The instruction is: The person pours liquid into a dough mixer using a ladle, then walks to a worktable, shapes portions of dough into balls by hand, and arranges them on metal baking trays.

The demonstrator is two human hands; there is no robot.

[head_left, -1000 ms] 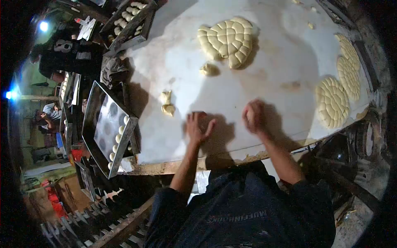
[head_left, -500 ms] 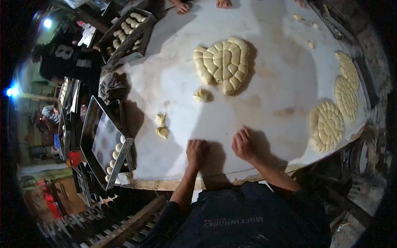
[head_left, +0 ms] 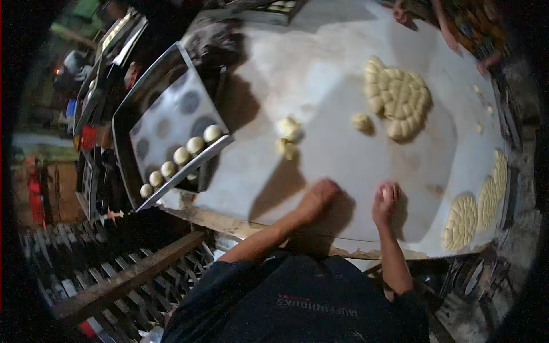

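Observation:
My left hand [head_left: 321, 197] rests on the pale tabletop [head_left: 343, 166] with its fingers curled under; whatever they cover is hidden. To its right, my right hand [head_left: 386, 200] is closed, and a small pale piece of dough [head_left: 385, 193] shows between its fingers. Two ragged dough scraps [head_left: 289, 130] lie beyond my left hand. A small dough lump [head_left: 362, 123] sits beside a larger slab of joined dough pieces [head_left: 397, 100]. On the left, a metal tray [head_left: 194, 164] holds several round dough balls [head_left: 182, 155] along its near side.
Flat scored dough rounds [head_left: 460, 223] lie at the table's right edge, with small scraps [head_left: 479, 128] farther back. Another person's hands [head_left: 449, 39] are at the far right edge. A crumpled dark cloth [head_left: 214, 40] lies behind the tray. A slatted rack [head_left: 131, 280] stands at the lower left.
The view has swung left, making the tray look larger. My left hand, spread a second ago, is now curled. The other person's hands appear farther right in the view.

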